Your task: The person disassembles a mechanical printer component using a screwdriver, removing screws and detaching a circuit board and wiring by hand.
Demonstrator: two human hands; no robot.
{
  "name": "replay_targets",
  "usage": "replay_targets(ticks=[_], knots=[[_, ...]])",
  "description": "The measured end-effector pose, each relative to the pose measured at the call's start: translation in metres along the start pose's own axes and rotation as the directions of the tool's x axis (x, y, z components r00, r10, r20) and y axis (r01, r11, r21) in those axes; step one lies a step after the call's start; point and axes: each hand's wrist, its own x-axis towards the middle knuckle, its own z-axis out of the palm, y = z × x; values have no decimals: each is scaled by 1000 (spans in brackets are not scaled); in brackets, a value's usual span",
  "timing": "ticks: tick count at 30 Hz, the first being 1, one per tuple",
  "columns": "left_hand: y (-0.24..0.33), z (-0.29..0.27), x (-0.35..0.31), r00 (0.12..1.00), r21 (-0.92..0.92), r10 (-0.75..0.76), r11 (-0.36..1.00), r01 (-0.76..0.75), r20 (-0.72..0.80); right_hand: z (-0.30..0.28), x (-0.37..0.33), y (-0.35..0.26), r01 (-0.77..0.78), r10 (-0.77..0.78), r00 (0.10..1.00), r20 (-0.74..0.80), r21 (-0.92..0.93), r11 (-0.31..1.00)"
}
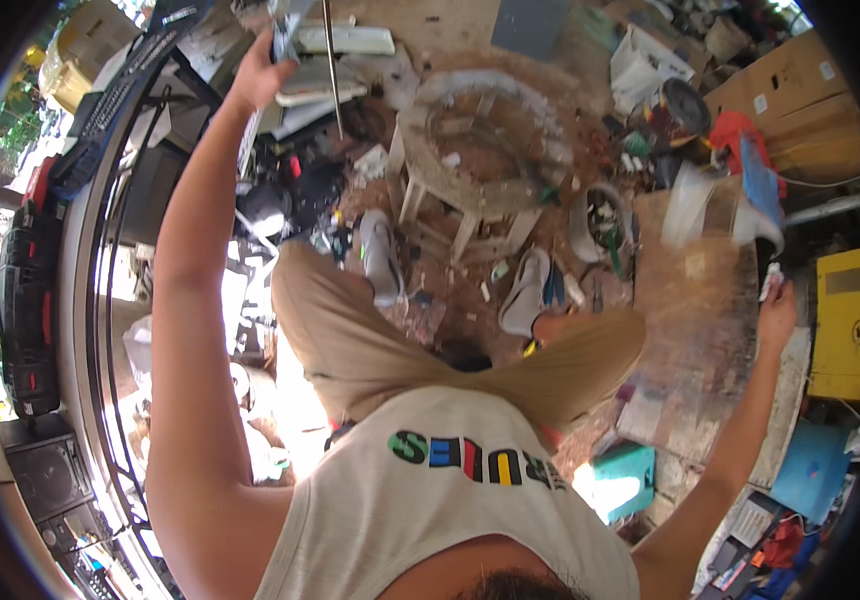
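Observation:
My left hand (262,75) is stretched far forward at the upper left. Its fingers close at the edge of a pale, see-through item (288,38), whose kind I cannot make out. A thin metal rod (333,75) stands just right of that hand. Out to the far right, my right hand (776,312) pinches a small whitish piece (772,281), too small to name. That hand is over the outer edge of a worn wooden board (685,345), beside a blurred white curved object (715,212).
A round dusty stool-like frame (430,180) stands ahead of my feet, amid debris. A small round container (598,225) holds scraps. Right: yellow case (843,325), cardboard boxes (785,100), blue box (810,470). Left: black-and-red tool case (30,300), speaker (45,475). Teal box (622,480) sits near my hip.

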Motion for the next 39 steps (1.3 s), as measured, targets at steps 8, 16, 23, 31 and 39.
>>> replay_targets(ticks=[8, 16, 23, 31, 39], knots=[[-20, 12, -5, 968, -27, -211, 977, 210, -134, 9, -4, -6, -185, 280, 948, -151, 454, 871], [10, -41, -32, 922, -651, -300, 755, 75, -243, -17, -19, 4, -278, 455, 890, 36, 833, 478], [18, -120, -90, 755, 4, -142, 982, 189, -640, -53, -7, -87, -156, 446, 895, -11, 928, 337], [-23, -149, -148, 974, 818, -129, 529, 225, -185, -62, 23, -159, -317, 514, 857, 33, 820, 476], [-194, -140, -265, 728, 952, -683, 259, 161, 62, -30, 21, -192, -98, 255, 966, -32, 871, 481]])
